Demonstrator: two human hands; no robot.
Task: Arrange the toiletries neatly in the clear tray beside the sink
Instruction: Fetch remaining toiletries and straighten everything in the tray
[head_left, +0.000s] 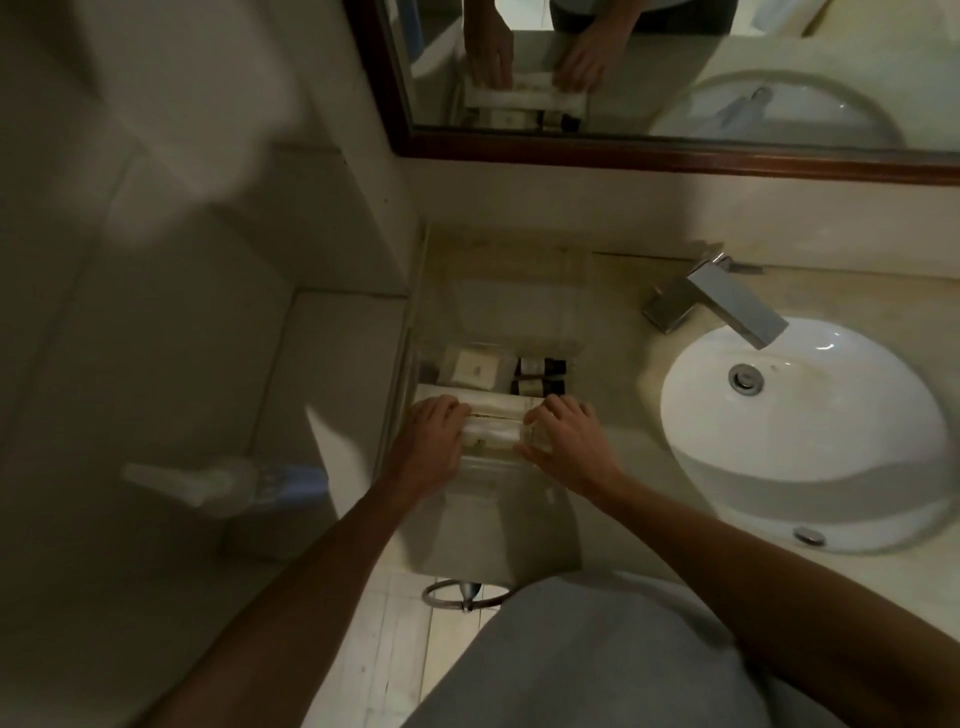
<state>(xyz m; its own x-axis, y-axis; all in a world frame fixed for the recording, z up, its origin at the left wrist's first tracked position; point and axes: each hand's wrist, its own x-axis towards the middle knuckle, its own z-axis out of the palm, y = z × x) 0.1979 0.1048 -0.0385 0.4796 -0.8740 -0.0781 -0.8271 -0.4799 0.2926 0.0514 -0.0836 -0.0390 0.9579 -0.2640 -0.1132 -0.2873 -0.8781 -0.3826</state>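
A clear tray (431, 364) stands on the counter left of the sink. Inside it lie a pale square soap box (477, 368), two small dark bottles (540, 375) side by side, and long white packets (498, 402) across its front. My left hand (434, 441) and my right hand (563, 439) each grip one end of a clear wrapped packet (491, 434) at the tray's front edge, holding it crosswise. The fingers of both hands curl over the packet's ends and hide them.
A white sink basin (800, 436) with a square metal tap (727, 301) fills the right of the counter. A wood-framed mirror (675, 156) hangs above. A tiled wall (208, 338) drops away left of the counter. A metal ring (462, 595) hangs below the counter's front edge.
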